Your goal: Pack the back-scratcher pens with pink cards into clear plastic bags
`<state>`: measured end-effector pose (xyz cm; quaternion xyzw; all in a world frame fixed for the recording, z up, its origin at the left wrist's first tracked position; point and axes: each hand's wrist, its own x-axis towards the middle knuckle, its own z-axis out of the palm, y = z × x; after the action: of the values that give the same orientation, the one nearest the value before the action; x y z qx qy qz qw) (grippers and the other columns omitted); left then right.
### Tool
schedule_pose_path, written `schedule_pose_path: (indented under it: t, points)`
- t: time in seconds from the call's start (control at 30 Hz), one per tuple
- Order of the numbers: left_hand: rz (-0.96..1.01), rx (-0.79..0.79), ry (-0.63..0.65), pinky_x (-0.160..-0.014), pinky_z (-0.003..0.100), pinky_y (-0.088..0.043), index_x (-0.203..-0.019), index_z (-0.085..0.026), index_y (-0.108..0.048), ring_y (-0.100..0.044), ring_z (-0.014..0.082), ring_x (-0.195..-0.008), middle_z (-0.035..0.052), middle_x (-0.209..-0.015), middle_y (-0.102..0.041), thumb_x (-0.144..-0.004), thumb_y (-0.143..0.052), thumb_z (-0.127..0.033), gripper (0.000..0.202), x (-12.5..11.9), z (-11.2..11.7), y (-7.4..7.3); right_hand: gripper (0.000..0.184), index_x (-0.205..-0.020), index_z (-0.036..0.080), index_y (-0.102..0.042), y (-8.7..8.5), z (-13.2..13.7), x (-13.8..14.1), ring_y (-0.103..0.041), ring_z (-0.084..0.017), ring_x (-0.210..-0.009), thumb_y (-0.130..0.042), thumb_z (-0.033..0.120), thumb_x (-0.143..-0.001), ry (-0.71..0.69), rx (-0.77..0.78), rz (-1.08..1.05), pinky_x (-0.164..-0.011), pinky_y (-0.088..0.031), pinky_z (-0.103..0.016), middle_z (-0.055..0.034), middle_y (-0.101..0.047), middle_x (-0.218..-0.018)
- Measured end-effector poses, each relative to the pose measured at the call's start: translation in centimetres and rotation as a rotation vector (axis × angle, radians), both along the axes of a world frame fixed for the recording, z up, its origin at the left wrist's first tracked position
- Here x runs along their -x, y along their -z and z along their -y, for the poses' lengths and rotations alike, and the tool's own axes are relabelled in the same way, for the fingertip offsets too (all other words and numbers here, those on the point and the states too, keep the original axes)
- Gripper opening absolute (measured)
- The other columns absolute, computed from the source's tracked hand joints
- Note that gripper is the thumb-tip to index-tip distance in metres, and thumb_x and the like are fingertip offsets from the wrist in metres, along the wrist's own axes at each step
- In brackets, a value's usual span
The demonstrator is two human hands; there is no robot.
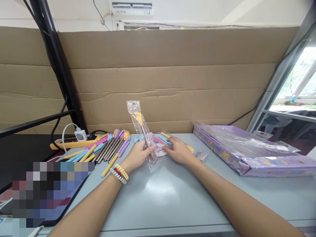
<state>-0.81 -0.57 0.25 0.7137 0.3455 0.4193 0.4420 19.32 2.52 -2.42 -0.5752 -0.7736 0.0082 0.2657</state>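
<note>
My left hand (pixel 139 155) grips a clear plastic sleeve (pixel 138 121) that stands tilted up from the table, with a yellow hand-shaped back scratcher inside it. My right hand (pixel 178 150) lies palm down on a small heap of packaged scratchers and paper labels (pixel 161 152), its fingers curled over them. Several loose scratchers (pixel 108 148) with yellow, blue, pink and purple grips and metal shafts lie in a row to the left of my left hand. Coiled bands sit on my left wrist.
A purple box (pixel 247 154) covered with crumpled clear plastic lies at the right. A yellow power strip with a white charger (pixel 80 134) sits at the back left. A cardboard wall (pixel 172 82) stands behind the grey table (pixel 158 197). A dark tablet lies at the lower left.
</note>
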Motion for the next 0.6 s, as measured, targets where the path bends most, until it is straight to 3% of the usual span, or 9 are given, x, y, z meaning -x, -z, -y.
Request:
schedule_pose_path:
  t: [0.23, 0.43, 0.6]
  points:
    - [-0.061, -0.058, -0.066, -0.069, 0.031, -0.047, -0.096, -0.014, -0.058, -0.06, 0.0187, -0.072, 0.0017, -0.067, -0.064, -0.079, -0.056, -0.04, 0.032, 0.09, 0.03, 0.03, 0.069, -0.128, 0.013, -0.045, 0.09, 0.18, -0.21, -0.026, -0.031, -0.131, -0.034, 0.062, -0.081, 0.048, 0.305, 0.207, -0.103, -0.022, -0.043, -0.0177, -0.034, -0.14]
    - [-0.073, -0.039, -0.069, -0.066, 0.031, -0.047, -0.095, -0.013, -0.057, -0.059, 0.018, -0.068, 0.0025, -0.07, -0.064, -0.078, -0.056, -0.042, 0.033, 0.1, -0.02, 0.14, 0.068, -0.126, 0.012, -0.047, -0.04, 0.27, -0.11, -0.033, -0.029, -0.127, -0.033, 0.061, -0.082, 0.034, 0.295, 0.221, -0.101, -0.025, -0.039, -0.0172, -0.039, -0.137]
    - [-0.091, -0.045, -0.075, -0.067, 0.031, -0.047, -0.091, -0.013, -0.058, -0.059, 0.018, -0.069, 0.0034, -0.072, -0.065, -0.078, -0.055, -0.042, 0.032, 0.13, -0.01, 0.13, 0.063, -0.116, 0.013, -0.055, -0.16, 0.31, -0.14, -0.043, -0.029, -0.116, -0.031, 0.061, -0.083, 0.018, 0.248, 0.21, -0.093, -0.031, -0.036, -0.0163, -0.052, -0.123]
